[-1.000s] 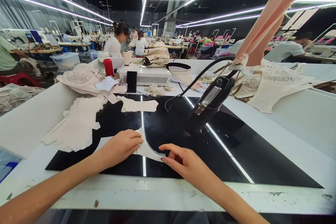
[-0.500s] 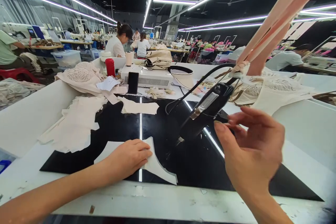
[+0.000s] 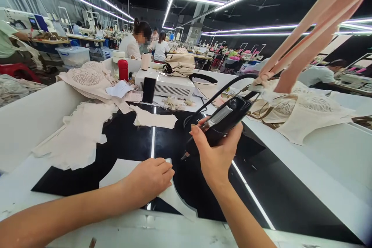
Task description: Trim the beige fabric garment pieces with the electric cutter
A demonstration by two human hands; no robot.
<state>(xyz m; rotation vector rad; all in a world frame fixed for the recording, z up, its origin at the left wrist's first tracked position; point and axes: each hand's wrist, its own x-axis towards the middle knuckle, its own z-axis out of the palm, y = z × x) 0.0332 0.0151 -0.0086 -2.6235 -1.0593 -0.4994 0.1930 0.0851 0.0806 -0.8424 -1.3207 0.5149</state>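
Corded handheld tool (image 3: pixel 221 122) in R hand (image 3: pixel 217 154), tip (image 3: pixel 185 156) clear of fabric panel (image 3: pixel 176 201); tool contact o/s.
R hand firmly grasps tool (qty 1). L hand (image 3: pixel 149 180) lies unclenched atop panel (qty 1), apparently positioned. Left of L hand: 1 fabric stack (image 3: pixel 77 135), layers uncountable; beyond L hand, 1 loose fabric pc (image 3: pixel 155 117).

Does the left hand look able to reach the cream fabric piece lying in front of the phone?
Likely yes: I see nothing standing between the left hand and the cream fabric piece, only black board, though the hand rests on a white piece and would have to leave it.
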